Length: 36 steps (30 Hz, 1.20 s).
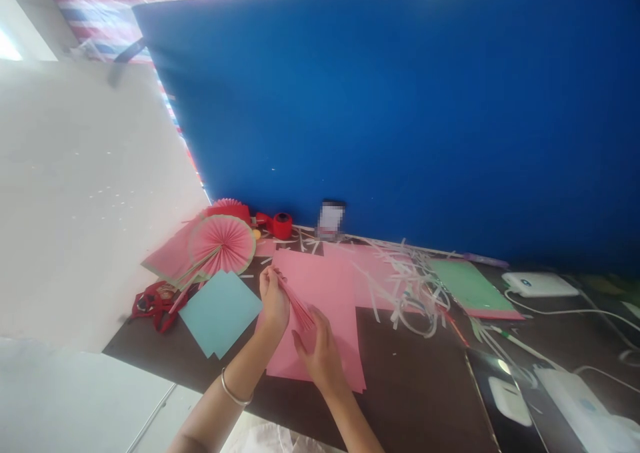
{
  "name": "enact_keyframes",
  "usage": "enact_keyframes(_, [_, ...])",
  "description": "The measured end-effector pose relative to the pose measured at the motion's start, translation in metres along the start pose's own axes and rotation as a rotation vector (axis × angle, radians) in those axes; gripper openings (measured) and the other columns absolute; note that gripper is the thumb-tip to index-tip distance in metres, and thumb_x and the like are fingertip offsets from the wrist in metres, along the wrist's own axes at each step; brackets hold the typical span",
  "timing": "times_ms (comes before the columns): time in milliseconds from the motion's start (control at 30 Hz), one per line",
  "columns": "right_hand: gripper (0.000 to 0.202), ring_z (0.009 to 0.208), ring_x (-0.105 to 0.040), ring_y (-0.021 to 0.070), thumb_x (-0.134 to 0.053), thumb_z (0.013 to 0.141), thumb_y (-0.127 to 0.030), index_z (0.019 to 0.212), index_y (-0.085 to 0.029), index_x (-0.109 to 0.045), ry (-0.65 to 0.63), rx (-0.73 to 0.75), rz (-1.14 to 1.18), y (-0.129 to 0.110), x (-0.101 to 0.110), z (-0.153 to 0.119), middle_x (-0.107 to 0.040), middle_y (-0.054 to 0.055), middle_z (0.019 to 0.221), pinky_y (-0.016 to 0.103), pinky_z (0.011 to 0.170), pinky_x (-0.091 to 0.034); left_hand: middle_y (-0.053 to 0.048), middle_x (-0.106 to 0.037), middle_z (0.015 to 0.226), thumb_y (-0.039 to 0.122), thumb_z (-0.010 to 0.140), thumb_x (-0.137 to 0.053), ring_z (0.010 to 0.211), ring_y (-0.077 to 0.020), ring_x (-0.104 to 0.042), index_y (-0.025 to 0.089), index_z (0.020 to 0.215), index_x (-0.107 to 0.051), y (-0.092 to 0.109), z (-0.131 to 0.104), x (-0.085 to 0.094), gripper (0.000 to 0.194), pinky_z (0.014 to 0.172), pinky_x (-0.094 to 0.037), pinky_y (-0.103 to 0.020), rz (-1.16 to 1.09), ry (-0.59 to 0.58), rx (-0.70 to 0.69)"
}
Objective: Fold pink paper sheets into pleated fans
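Observation:
A narrow stack of accordion-folded pink paper [296, 301] is held slantwise above the desk. My left hand [275, 301] grips its upper end, fingers closed round it. At the lower end, my right hand [320, 353] has its thumb and fingers closed about the pleats, which fan slightly there. Flat pink sheets [320, 273] lie beneath both hands. Left of them rest light blue square sheets [220, 313]. Behind those is a finished round pleated pink fan [223, 243] with a green rim.
White paper strips [415, 279] lie tangled at the back right, near a green sheet [470, 286]. A red tape dispenser [281, 226] stands by the blue panel [390, 106]. On the right are a phone [483, 399], a white power bank [540, 284] and cables. Red ribbon [163, 316] lies left.

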State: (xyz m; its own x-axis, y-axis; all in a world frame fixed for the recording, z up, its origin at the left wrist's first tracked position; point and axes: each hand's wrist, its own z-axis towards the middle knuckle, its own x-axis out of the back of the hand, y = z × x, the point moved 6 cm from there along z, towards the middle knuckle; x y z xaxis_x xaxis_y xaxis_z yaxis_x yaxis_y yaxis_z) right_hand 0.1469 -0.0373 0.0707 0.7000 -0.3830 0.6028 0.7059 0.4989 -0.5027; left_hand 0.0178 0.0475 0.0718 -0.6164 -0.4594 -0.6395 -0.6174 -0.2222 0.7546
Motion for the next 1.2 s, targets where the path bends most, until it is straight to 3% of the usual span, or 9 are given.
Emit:
enact_keyframes(167, [0.049,0.107,-0.057,0.0237,-0.048,0.085,-0.022,0.132,-0.019,-0.034,-0.003,0.017,-0.044,0.004,0.001,-0.005,-0.057,0.012,0.119,0.039,0.084,-0.053,0.002,-0.048,0.079,0.036,0.078,-0.059,0.063,-0.0056,-0.047,0.02,0.082,-0.051,-0.006,0.001,0.008,0.019,0.065,-0.039,-0.019,-0.006,0.006,0.027])
enact_keyframes(300, [0.044,0.109,-0.055,0.0208,-0.039,0.089,-0.019,0.132,-0.022,-0.036,-0.122,-0.007,0.024,0.017,0.002,-0.008,-0.057,0.008,0.121,0.038,0.09,-0.05,0.003,-0.05,0.077,0.035,0.073,-0.065,0.062,-0.0047,-0.049,0.018,0.08,-0.052,-0.009,0.006,0.01,0.022,0.062,-0.04,-0.018,-0.04,-0.041,0.065])
enact_keyframes(533, [0.034,0.086,-0.065,0.0209,-0.041,0.088,-0.038,0.111,-0.019,-0.056,-0.206,-0.468,0.356,0.055,0.013,-0.001,-0.066,0.01,0.101,0.035,0.078,-0.053,-0.009,-0.064,0.089,0.042,0.066,-0.069,0.077,-0.0158,-0.062,0.013,0.085,-0.06,-0.015,0.006,0.019,0.035,0.065,-0.047,-0.024,0.3,-0.339,0.36])
enact_keyframes(667, [0.034,0.067,-0.064,0.0184,-0.051,0.081,-0.044,0.097,-0.015,-0.061,-0.249,-0.665,0.626,0.06,0.013,0.002,-0.067,0.006,0.071,0.031,0.068,-0.053,-0.01,-0.067,0.078,0.045,0.065,-0.069,0.065,-0.0133,-0.06,0.009,0.076,-0.065,-0.013,0.007,0.032,0.038,0.063,-0.049,-0.024,0.472,-0.403,0.371])
enact_keyframes(767, [0.036,0.059,-0.061,0.0175,-0.057,0.076,-0.047,0.09,-0.014,-0.061,-0.286,-0.739,0.738,0.06,0.013,0.003,-0.065,0.005,0.062,0.03,0.061,-0.051,-0.009,-0.067,0.074,0.046,0.067,-0.067,0.062,-0.0127,-0.06,0.009,0.077,-0.066,-0.01,0.009,0.04,0.038,0.062,-0.05,-0.025,0.547,-0.44,0.369])
enact_keyframes(867, [0.038,0.053,-0.059,0.0169,-0.061,0.072,-0.049,0.086,-0.014,-0.062,-0.311,-0.805,0.797,0.063,0.012,0.001,-0.063,0.005,0.056,0.028,0.055,-0.049,-0.011,-0.066,0.095,0.044,0.068,-0.067,0.075,-0.0162,-0.062,0.014,0.1,-0.063,-0.004,0.013,0.045,0.043,0.067,-0.051,-0.027,0.647,-0.555,0.305])
enact_keyframes(933, [0.039,0.049,-0.058,0.0163,-0.064,0.068,-0.05,0.082,-0.014,-0.063,-0.316,-0.851,0.818,0.065,0.011,-0.002,-0.061,0.003,0.051,0.027,0.051,-0.047,-0.011,-0.063,0.107,0.041,0.068,-0.067,0.083,-0.0176,-0.061,0.018,0.109,-0.06,0.0,0.014,0.045,0.047,0.073,-0.05,-0.028,0.772,-0.701,0.213])
enact_keyframes(1067, [0.039,0.046,-0.056,0.0152,-0.068,0.063,-0.05,0.078,-0.014,-0.065,-0.347,-0.909,0.902,0.067,0.004,-0.006,-0.06,0.002,0.049,0.025,0.047,-0.044,-0.01,-0.065,0.099,0.04,0.072,-0.062,0.086,-0.0203,-0.06,0.016,0.096,-0.068,0.0,0.008,0.048,0.034,0.074,-0.047,-0.028,1.059,-0.996,0.091])
enact_keyframes(1200, [0.043,0.046,-0.057,0.0139,-0.074,0.055,-0.049,0.079,-0.015,-0.063,-0.298,-1.034,1.036,0.073,-0.008,-0.011,-0.064,0.004,0.057,0.023,0.045,-0.042,-0.008,-0.065,0.092,0.039,0.08,-0.051,0.086,-0.0195,-0.057,0.019,0.098,-0.067,0.006,-0.003,0.052,0.031,0.075,-0.044,-0.026,1.197,-1.11,-0.075])
